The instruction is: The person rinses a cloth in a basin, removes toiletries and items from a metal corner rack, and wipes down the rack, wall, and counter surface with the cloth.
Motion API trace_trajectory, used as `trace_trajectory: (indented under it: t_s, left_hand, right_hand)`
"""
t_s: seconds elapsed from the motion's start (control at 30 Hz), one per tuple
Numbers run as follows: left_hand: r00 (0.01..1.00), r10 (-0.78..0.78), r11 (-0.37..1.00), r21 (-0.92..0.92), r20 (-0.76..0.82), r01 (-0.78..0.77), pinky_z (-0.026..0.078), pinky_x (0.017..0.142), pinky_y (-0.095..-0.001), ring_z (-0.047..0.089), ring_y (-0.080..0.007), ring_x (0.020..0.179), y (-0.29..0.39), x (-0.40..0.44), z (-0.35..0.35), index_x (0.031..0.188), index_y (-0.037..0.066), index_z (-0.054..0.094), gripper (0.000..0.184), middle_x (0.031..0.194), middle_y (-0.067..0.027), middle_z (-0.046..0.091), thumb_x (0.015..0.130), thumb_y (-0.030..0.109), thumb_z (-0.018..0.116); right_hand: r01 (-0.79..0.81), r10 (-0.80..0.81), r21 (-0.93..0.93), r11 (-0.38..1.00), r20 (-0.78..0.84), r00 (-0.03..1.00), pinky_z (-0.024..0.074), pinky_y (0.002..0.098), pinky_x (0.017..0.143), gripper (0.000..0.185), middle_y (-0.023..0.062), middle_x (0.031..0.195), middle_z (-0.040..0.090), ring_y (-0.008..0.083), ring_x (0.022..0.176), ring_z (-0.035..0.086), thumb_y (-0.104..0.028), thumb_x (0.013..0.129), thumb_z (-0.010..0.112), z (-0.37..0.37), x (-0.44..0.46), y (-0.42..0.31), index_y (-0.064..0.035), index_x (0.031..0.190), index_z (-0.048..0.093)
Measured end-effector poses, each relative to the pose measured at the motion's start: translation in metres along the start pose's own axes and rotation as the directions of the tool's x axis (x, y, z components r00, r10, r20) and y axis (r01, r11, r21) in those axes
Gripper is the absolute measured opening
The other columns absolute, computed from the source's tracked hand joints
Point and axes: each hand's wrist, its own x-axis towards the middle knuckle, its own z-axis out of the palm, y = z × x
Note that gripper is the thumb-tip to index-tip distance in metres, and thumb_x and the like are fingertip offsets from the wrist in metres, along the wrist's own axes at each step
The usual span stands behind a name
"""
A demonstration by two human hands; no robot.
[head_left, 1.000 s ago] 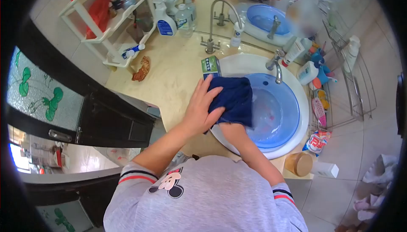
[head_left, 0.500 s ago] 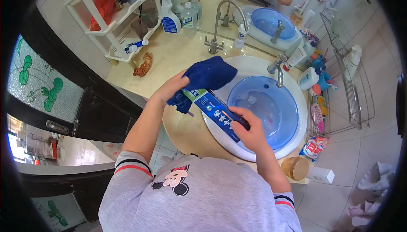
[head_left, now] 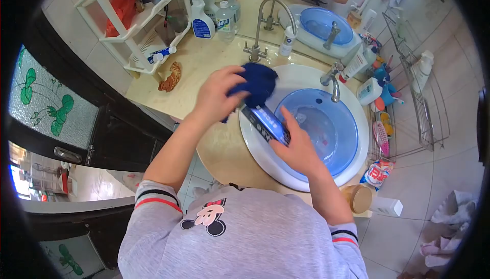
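My left hand [head_left: 220, 94] is closed on a bunched dark blue cloth [head_left: 259, 82], held over the near left rim of the sink. Just below the cloth, a long blue toothpaste box [head_left: 266, 122] with white lettering slants down to the right. Its upper end goes under the cloth and is hidden. My right hand [head_left: 298, 149] grips the lower end of the box, thumb on the near side and fingers on the far side. Right of the box, a blue basin [head_left: 337, 131] with water and a few suds sits in the white sink [head_left: 363, 141].
Behind the sink stand a tall curved tap [head_left: 261, 24] and a shorter chrome tap [head_left: 334, 82]. Spray bottles [head_left: 202, 21] and a white shelf rack [head_left: 115, 36] are at the back left. A wire rack [head_left: 421, 105] juts from the right wall. A jar [head_left: 358, 200] stands at the counter's front right.
The toothpaste box has turned, so a darker side shows and its upper end is more covered. My left hand has moved right and up, bunching the cloth tighter.
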Motion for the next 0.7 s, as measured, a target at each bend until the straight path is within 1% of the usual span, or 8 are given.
trace_trajectory:
  t_s: [0.2, 0.3, 0.37, 0.4, 0.43, 0.5, 0.57, 0.7]
  left_hand:
    - [0.979, 0.204, 0.974, 0.101, 0.005, -0.203, 0.046, 0.090, -0.0402, 0.054, -0.0342, 0.108, 0.035, -0.003, 0.026, 0.090, 0.007, 0.061, 0.036, 0.120, -0.0120, 0.058, 0.058, 0.004, 0.077]
    - [0.992, 0.090, 0.961, 0.268, -0.090, -0.063, 0.047, 0.087, -0.0387, 0.056, -0.0342, 0.104, -0.011, 0.002, 0.014, 0.095, 0.006, 0.060, 0.034, 0.117, -0.0136, 0.059, 0.064, 0.003, 0.073]
    - [0.925, -0.250, 0.968, -0.047, -0.286, 0.247, 0.048, 0.083, -0.0360, 0.061, -0.0278, 0.094, -0.070, -0.006, 0.016, 0.103, 0.002, 0.061, 0.026, 0.108, -0.0134, 0.064, 0.080, 0.012, 0.066]
    - [0.751, -0.647, 0.711, -0.458, -0.130, 0.533, 0.051, 0.074, -0.0310, 0.064, -0.0200, 0.088, -0.068, -0.007, 0.006, 0.105, 0.000, 0.060, 0.024, 0.102, -0.0118, 0.066, 0.087, 0.016, 0.062]
    - [0.686, -0.728, 0.486, -0.717, -0.016, 0.500, 0.052, 0.069, -0.0279, 0.064, -0.0152, 0.082, -0.071, -0.012, 0.003, 0.115, 0.002, 0.055, 0.030, 0.095, -0.0094, 0.066, 0.091, 0.019, 0.059]
    - [0.753, -0.641, 0.224, -0.902, 0.148, 0.369, 0.055, 0.078, -0.0355, 0.067, -0.0265, 0.089, -0.033, -0.009, 0.007, 0.131, -0.001, 0.042, 0.042, 0.105, -0.0144, 0.065, 0.095, 0.019, 0.049]
    - [0.770, -0.624, 0.056, -0.975, 0.135, 0.217, 0.046, 0.090, -0.0305, 0.058, -0.0178, 0.101, 0.006, -0.009, 0.042, 0.133, 0.000, 0.039, 0.045, 0.113, -0.0103, 0.059, 0.096, 0.021, 0.053]
    - [0.773, -0.616, 0.321, -0.847, 0.154, 0.425, 0.039, 0.100, -0.0300, 0.050, -0.0167, 0.115, 0.054, -0.016, 0.061, 0.135, -0.001, 0.038, 0.046, 0.126, -0.0103, 0.052, 0.096, 0.021, 0.051]
  right_hand:
    - [0.159, -0.179, -0.104, 0.982, -0.222, 0.959, 0.0473, 0.0419, 0.086, 0.080, 0.0296, 0.113, 0.058, 0.0426, 0.101, 0.059, -0.019, 0.077, 0.065, 0.015, 0.019, 0.011, 0.0050, 0.142, 0.024]
    - [0.020, -0.023, -0.064, 0.998, -0.051, 0.998, 0.0472, 0.0396, 0.088, 0.077, 0.0289, 0.115, 0.058, 0.0395, 0.103, 0.061, -0.017, 0.078, 0.065, -0.008, 0.000, -0.010, 0.0026, 0.142, 0.027]
    - [0.060, -0.055, 0.045, 0.997, -0.114, 0.992, 0.0463, 0.0381, 0.090, 0.073, 0.0274, 0.116, 0.058, 0.0363, 0.104, 0.061, -0.015, 0.079, 0.065, -0.008, -0.012, 0.000, 0.0010, 0.141, 0.030]
    - [0.088, -0.073, 0.094, 0.992, -0.153, 0.986, 0.0458, 0.0373, 0.092, 0.072, 0.0267, 0.117, 0.058, 0.0346, 0.105, 0.061, -0.014, 0.079, 0.065, -0.009, -0.013, 0.004, 0.0003, 0.141, 0.032]
    - [0.155, -0.133, 0.081, 0.985, -0.226, 0.965, 0.0451, 0.0367, 0.092, 0.070, 0.0257, 0.118, 0.058, 0.0330, 0.105, 0.060, -0.014, 0.079, 0.065, -0.008, -0.007, 0.005, 0.0004, 0.140, 0.033]
    - [0.274, -0.239, 0.046, 0.961, -0.366, 0.899, 0.0437, 0.0355, 0.094, 0.068, 0.0236, 0.120, 0.057, 0.0297, 0.107, 0.059, -0.012, 0.080, 0.065, 0.007, 0.006, 0.003, 0.0006, 0.139, 0.035]
    - [0.285, -0.228, 0.074, 0.956, -0.427, 0.875, 0.0414, 0.0332, 0.096, 0.066, 0.0220, 0.127, 0.051, 0.0259, 0.112, 0.055, -0.006, 0.081, 0.060, 0.035, 0.022, 0.005, 0.0014, 0.141, 0.032]
    - [0.462, -0.237, 0.283, 0.841, -0.573, 0.784, 0.0360, 0.0337, 0.102, 0.066, 0.0220, 0.136, 0.041, 0.0289, 0.121, 0.048, 0.003, 0.081, 0.050, 0.049, 0.054, -0.004, 0.0046, 0.142, 0.027]
